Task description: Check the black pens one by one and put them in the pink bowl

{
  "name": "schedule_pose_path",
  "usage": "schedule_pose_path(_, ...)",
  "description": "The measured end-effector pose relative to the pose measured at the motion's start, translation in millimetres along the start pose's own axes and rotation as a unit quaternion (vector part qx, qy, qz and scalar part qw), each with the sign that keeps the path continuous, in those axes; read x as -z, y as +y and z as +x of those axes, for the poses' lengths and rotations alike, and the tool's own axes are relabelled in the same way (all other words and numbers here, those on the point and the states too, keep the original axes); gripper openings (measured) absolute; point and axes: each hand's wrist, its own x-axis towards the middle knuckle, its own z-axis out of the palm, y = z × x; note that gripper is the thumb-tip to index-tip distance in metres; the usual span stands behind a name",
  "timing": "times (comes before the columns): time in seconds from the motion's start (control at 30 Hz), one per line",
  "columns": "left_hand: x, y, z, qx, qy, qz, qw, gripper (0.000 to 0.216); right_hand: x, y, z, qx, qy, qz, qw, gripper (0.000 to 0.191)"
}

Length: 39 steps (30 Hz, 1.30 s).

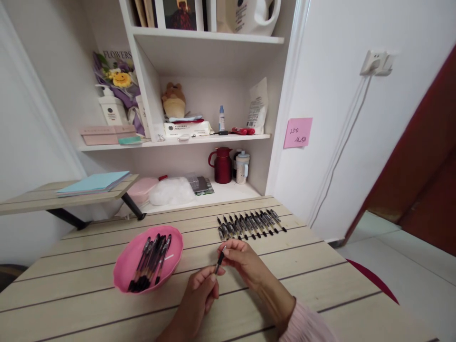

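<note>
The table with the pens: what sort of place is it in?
Probably a home, perhaps a study corner: shelves behind the table hold a plush toy and a red jug, and a pink bowl holds pens.

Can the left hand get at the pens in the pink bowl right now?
Probably yes: the pink bowl is open-topped and beside the left hand, with nothing visible blocking the way to the pens inside. But that hand holds another pen, so it would likely need to let go first.
</note>
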Motion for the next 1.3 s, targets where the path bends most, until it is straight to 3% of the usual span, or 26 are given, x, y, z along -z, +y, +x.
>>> schedule_pose_path(0.4,1,1,1,0.002,0.012,0.029,1.000,0.040,-2,-2,1,0.029,0.050,-0.056,0.997,0.030)
schedule_pose_path(0.57,1,2,2,0.012,0.020,0.029,0.999,0.041,2,3,2,0.011,0.013,-0.041,0.999,0.033)
schedule_pose_path(0.67,1,3,2,0.013,0.033,0.029,0.999,0.040,10,4,8,0.031,0.033,-0.104,0.994,0.035)
schedule_pose_path(0.73,1,4,3,0.010,0.047,0.020,0.999,0.041,15,0,17,0.062,0.089,-0.256,0.961,0.033)
schedule_pose_path(0.83,4,5,4,0.004,0.072,-0.004,0.997,0.043,18,-8,37,0.100,0.161,-0.514,0.837,0.024)
schedule_pose_path(0.9,6,5,5,-0.006,0.087,-0.021,0.996,0.043,12,-11,51,0.100,0.166,-0.609,0.769,0.012)
schedule_pose_path(0.97,8,4,6,-0.018,0.097,-0.033,0.995,0.042,3,-10,63,0.096,0.160,-0.663,0.725,0.011)
schedule_pose_path(1.13,10,3,9,-0.008,0.117,-0.039,0.992,0.037,-20,4,79,0.078,0.153,-0.748,0.641,0.030)
schedule_pose_path(1.3,12,1,13,-0.021,0.117,-0.044,0.992,0.036,-29,12,79,0.065,0.144,-0.791,0.591,0.026)
